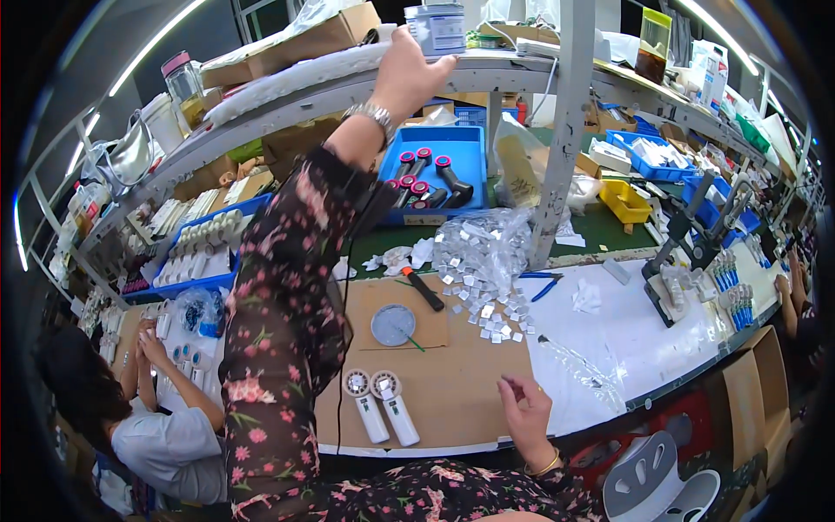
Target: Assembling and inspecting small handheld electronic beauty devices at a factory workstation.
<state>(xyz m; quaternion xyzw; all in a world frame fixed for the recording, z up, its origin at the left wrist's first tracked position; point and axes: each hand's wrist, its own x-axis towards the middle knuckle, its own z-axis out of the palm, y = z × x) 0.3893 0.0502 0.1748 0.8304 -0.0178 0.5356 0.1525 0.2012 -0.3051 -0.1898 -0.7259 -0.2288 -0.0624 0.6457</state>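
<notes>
My left hand (412, 76) is raised to the shelf above the bench, closed around a grey-blue tub (437, 31) with a pale label. Some of its fingers are hidden behind the tub. Low over the bench's front edge, my right hand (527, 412) is held with fingers loosely bent and apart, holding nothing. Left of it, two white handheld fans (365, 407) (396, 409) lie side by side on brown cardboard (470, 391). Beyond them sits a round dish of grey material (393, 324) with a thin green stick (416, 344) resting in it.
An orange-and-black-handled tool (424, 290) lies near a spilled bag of small square pieces (487, 252). Blue pliers (547, 285) are to the right. A blue bin (435, 143) holds black-and-pink devices. A shelf post (564, 130) rises behind. A co-worker (165, 435) works at left; a chair (644, 474) stands right.
</notes>
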